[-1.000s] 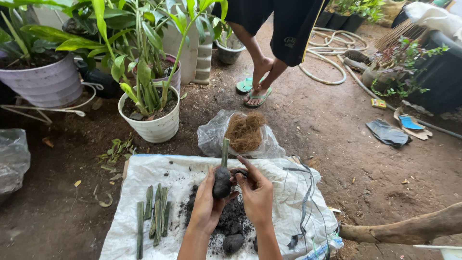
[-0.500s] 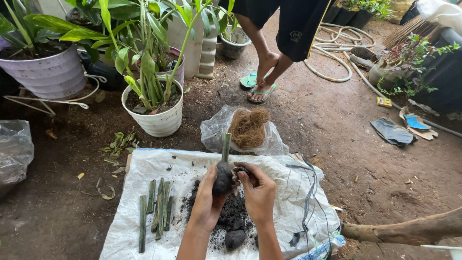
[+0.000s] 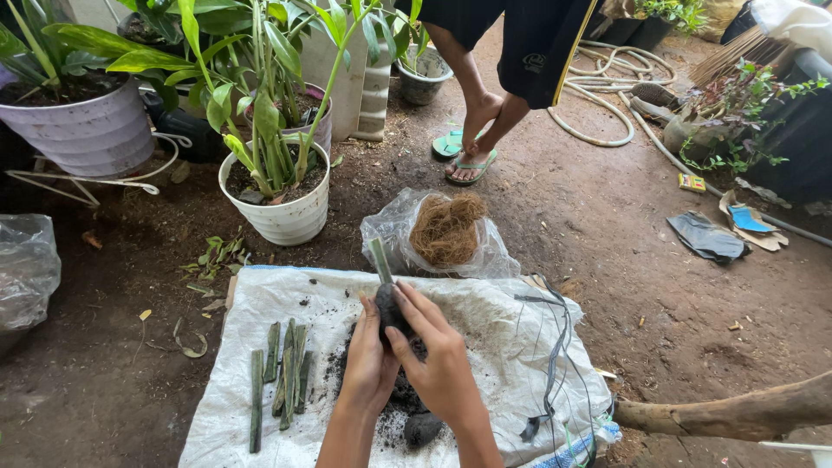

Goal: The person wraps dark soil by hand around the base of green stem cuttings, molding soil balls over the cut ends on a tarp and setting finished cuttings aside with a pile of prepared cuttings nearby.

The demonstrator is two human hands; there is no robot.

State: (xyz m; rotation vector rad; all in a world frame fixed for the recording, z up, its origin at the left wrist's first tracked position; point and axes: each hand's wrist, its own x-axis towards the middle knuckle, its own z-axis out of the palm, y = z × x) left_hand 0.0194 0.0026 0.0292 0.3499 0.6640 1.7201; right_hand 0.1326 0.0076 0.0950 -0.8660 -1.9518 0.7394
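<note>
The left hand (image 3: 368, 360) and right hand (image 3: 442, 364) close together around a dark soil ball (image 3: 392, 308), a green stem cutting (image 3: 380, 260) rising from its top. They hold it above the white woven sack (image 3: 485, 321), with more cut stems (image 3: 279, 377) lying to the left.

A single head-worn view looks steeply down and forward, close over both hands (image 3: 407, 355) at the lower centre; ahead of them lie the white sack (image 3: 520, 347) and dirt ground (image 3: 624, 225).
</note>
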